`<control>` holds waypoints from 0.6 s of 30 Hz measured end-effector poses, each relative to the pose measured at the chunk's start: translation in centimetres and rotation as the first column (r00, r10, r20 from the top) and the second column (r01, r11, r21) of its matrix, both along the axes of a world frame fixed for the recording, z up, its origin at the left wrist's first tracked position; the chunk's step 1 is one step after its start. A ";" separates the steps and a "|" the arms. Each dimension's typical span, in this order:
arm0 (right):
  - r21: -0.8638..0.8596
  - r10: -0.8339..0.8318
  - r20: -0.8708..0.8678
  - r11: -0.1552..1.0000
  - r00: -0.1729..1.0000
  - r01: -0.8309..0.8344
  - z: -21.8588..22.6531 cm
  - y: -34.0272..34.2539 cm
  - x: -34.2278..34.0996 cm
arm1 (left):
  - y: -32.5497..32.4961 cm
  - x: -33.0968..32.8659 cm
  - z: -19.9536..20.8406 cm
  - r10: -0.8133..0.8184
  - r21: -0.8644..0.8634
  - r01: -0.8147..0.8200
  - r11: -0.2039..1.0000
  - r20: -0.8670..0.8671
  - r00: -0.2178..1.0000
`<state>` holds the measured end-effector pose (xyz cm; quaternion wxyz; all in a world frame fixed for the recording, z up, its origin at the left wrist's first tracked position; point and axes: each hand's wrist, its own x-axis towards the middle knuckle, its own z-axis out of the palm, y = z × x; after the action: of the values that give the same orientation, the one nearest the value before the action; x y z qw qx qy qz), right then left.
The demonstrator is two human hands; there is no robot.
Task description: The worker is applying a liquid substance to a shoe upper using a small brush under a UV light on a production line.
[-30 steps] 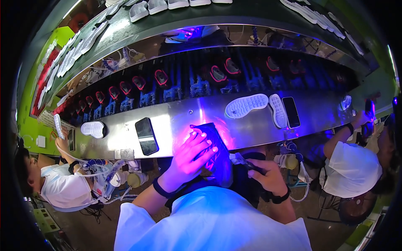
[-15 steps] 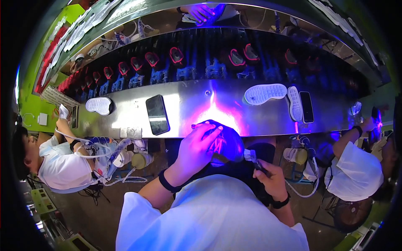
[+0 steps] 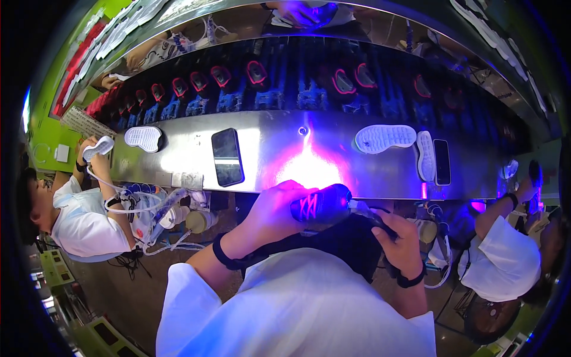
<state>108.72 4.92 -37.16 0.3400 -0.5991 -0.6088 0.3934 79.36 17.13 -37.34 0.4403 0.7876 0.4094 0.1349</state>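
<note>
My left hand (image 3: 275, 209) is closed around a dark shoe upper (image 3: 326, 207) with pinkish-red laces, held just off the bench's front edge. Its rounded end points right, and a bright violet-pink light falls behind it. My right hand (image 3: 402, 239) grips the dark handle of a brush (image 3: 385, 225). The brush's pale head is at the shoe's right end and seems to touch it; the exact contact is too blurred to make out. A dark band circles each of my wrists.
On the metal bench (image 3: 190, 143) lie white soles (image 3: 385, 138) and two phones (image 3: 228, 157). Behind it runs a rack of dark shoes with red trim (image 3: 257, 72). A person at left (image 3: 89, 214) holds a white sole; another sits at right (image 3: 502, 250). Pots and hoses hang below the bench.
The shoe has been turned, so its laces now face me and its rounded end points right. My right hand and the brush have shifted right. The left co-worker's sole has moved.
</note>
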 end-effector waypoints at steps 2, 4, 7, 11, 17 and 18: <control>-0.020 -0.065 -0.051 0.998 0.997 0.064 -1.4 -0.1 0.1 | 0.3 0.4 0.1 -0.019 -0.062 0.018 0.998 -0.020 1.000; -0.109 -0.134 -0.203 0.988 0.970 0.114 -2.6 -0.2 -0.4 | 0.3 0.9 -0.2 -0.048 -0.121 0.043 0.992 -0.035 0.998; -0.277 -0.243 -0.396 0.951 0.885 0.137 -3.4 0.1 -0.2 | 0.3 2.3 -0.1 0.119 -0.668 -0.089 0.738 -0.001 0.993; -0.245 -0.200 -0.312 0.962 0.929 0.125 -3.5 1.4 1.5 | -0.1 3.4 -0.9 0.116 -0.683 0.011 0.730 0.141 0.983; -0.101 -0.041 -0.210 0.995 0.977 0.020 -2.1 2.5 2.7 | -0.5 2.9 -1.5 0.179 -0.765 0.073 0.640 0.240 0.954; -0.094 -0.028 -0.202 0.996 0.979 0.009 -2.4 2.3 2.4 | -0.7 2.7 -1.8 0.226 -0.795 0.102 0.598 0.290 0.930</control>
<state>111.11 7.18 -39.52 0.3762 -0.5765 -0.5463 0.4772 82.10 16.45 -39.13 0.8077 0.4528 0.3654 0.0953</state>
